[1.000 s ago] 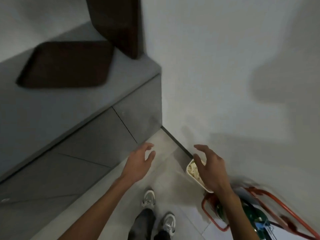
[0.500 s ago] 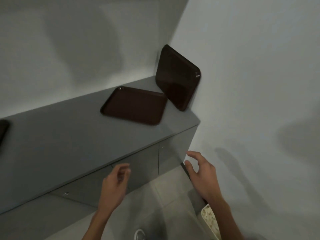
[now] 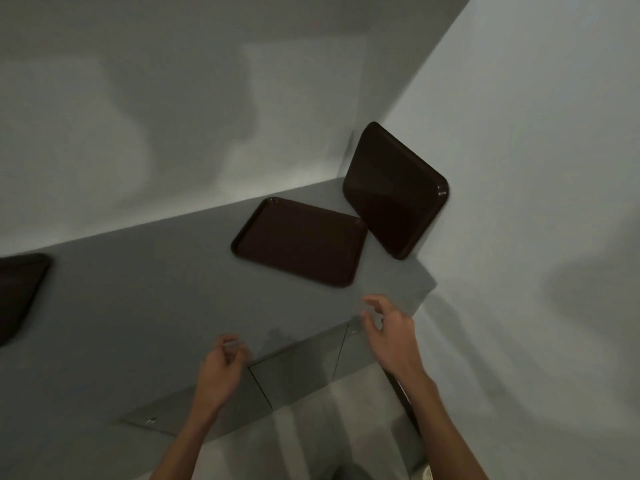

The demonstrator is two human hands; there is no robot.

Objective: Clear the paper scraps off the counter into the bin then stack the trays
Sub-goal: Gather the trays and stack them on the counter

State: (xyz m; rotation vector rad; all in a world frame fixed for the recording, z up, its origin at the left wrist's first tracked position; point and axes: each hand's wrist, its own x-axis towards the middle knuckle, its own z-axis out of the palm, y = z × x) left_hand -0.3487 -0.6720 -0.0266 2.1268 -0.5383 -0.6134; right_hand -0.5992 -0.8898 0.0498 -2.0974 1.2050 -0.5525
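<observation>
Pale plaster walls (image 3: 536,133) meet in a corner at the upper right and take up most of the view, mottled with soft shadows. Below them a long grey counter (image 3: 138,299) runs from the left edge to the right-hand wall, where it ends. Its matte top is bare apart from the trays. Flat grey cabinet doors (image 3: 298,375) close the front below the near edge, and a strip of light tiled floor (image 3: 311,438) shows beneath them.

A dark brown tray (image 3: 394,192) stands on edge at the counter's far right corner, tilted back against the right wall. A second brown tray (image 3: 301,240) lies flat just left of it, near the right end of the counter; their near corners come very close, though whether they touch cannot be told. A third dark tray (image 3: 17,292) lies at the counter's left end, cut off by the picture's edge.

The left hand (image 3: 218,372) is over the counter's near edge, fingers loosely curled and holding nothing. The right hand (image 3: 391,334) is over the near right corner, fingers spread apart and empty. A pale rim (image 3: 427,474), too little to identify, peeks in at the bottom edge by the right forearm.
</observation>
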